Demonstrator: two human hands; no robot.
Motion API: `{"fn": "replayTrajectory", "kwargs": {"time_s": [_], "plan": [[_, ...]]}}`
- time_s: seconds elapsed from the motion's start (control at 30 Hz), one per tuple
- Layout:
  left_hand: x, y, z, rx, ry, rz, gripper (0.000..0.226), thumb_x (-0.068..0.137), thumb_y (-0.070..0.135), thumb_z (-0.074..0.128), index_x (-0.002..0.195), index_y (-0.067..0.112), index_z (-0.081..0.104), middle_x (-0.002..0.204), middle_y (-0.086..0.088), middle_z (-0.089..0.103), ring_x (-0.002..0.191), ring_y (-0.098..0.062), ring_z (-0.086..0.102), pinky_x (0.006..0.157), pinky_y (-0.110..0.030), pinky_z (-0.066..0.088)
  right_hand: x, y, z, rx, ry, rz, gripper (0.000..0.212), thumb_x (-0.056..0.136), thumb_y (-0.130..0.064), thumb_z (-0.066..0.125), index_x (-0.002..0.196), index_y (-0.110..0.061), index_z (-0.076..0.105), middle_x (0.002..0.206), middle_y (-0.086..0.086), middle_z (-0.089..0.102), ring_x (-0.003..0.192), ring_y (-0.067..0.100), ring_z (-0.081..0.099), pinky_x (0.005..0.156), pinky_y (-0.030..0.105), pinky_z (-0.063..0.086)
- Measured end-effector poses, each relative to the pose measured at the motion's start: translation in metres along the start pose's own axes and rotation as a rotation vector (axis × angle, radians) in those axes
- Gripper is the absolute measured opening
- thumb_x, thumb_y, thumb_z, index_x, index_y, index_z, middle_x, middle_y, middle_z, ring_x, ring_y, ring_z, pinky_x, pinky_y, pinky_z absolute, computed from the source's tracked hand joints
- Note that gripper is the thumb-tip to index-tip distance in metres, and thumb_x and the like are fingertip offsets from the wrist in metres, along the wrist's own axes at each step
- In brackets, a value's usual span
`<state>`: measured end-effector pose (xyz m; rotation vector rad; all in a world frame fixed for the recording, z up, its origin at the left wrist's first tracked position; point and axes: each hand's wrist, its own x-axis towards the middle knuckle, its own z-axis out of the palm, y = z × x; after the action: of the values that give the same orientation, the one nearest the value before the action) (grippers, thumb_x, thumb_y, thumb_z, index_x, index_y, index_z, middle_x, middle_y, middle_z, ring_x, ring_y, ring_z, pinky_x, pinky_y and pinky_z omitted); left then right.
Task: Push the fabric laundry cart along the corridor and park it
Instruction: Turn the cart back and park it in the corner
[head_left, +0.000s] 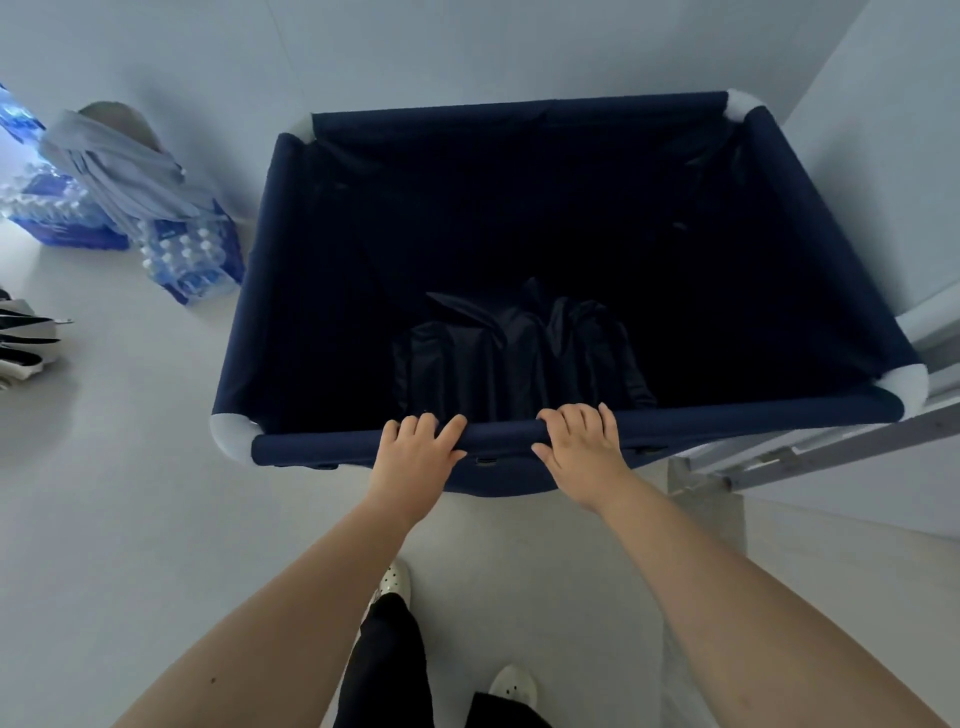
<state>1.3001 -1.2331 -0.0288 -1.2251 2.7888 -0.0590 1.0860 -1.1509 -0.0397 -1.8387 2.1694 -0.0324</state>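
Note:
The navy fabric laundry cart (291, 291) fills the middle of the head view, with white rounded corners and a dark, deep inside. A crumpled dark cloth (498, 358) lies at its bottom. My left hand (415, 457) and my right hand (582, 447) both grip the padded near rail (498, 434), fingers curled over its top, a short gap between them. The cart's far end stands close to a pale wall (467, 52). My legs and white shoes show below.
Packs of bottled water (192, 260) with a grey cloth (119, 166) draped over them stand on the floor at the left. A metal frame (810, 447) and a wall corner flank the cart on the right. Striped items (26, 343) lie at the far left.

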Motion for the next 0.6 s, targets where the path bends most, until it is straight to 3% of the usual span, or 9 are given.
{"fn": "replayTrajectory", "kwargs": {"time_s": [0.13, 0.33, 0.47, 0.6], "plan": [[-0.004, -0.017, 0.001, 0.005, 0.061, -0.011, 0.038, 0.089, 0.035, 0.056, 0.121, 0.014, 0.056, 0.085, -0.01, 0.062, 0.073, -0.031, 0.056, 0.07, -0.043, 0.046, 0.013, -0.014, -0.001, -0.002, 0.004, -0.047, 0.046, 0.097, -0.041, 0.033, 0.135, -0.016, 0.028, 0.129, 0.006, 0.04, 0.127, 0.027, 0.029, 0.115, 0.049, 0.004], [-0.009, -0.052, 0.005, -0.023, 0.119, -0.036, 0.037, 0.086, 0.035, 0.061, 0.117, 0.015, 0.059, 0.082, -0.007, 0.061, 0.068, -0.03, 0.055, 0.065, -0.041, 0.045, 0.036, -0.041, -0.001, -0.012, 0.004, -0.114, 0.045, 0.097, -0.04, 0.033, 0.135, -0.015, 0.029, 0.129, 0.007, 0.041, 0.126, 0.027, 0.03, 0.115, 0.049, 0.004], [-0.018, -0.076, 0.012, -0.044, 0.16, -0.088, 0.035, 0.09, 0.037, 0.055, 0.116, 0.015, 0.058, 0.08, -0.006, 0.06, 0.067, -0.028, 0.053, 0.064, -0.04, 0.043, 0.057, -0.065, 0.001, -0.014, -0.004, -0.163, 0.044, 0.096, -0.041, 0.034, 0.133, -0.016, 0.031, 0.126, 0.007, 0.042, 0.124, 0.027, 0.032, 0.115, 0.049, 0.005], [-0.022, -0.114, 0.016, -0.061, 0.137, -0.044, 0.045, 0.092, 0.044, 0.034, 0.117, 0.015, 0.057, 0.08, -0.003, 0.061, 0.065, -0.025, 0.055, 0.058, -0.035, 0.045, 0.08, -0.093, 0.001, -0.057, 0.003, -0.188, 0.045, 0.095, -0.045, 0.035, 0.13, -0.017, 0.036, 0.12, 0.006, 0.046, 0.117, 0.027, 0.039, 0.114, 0.047, 0.012]]}}
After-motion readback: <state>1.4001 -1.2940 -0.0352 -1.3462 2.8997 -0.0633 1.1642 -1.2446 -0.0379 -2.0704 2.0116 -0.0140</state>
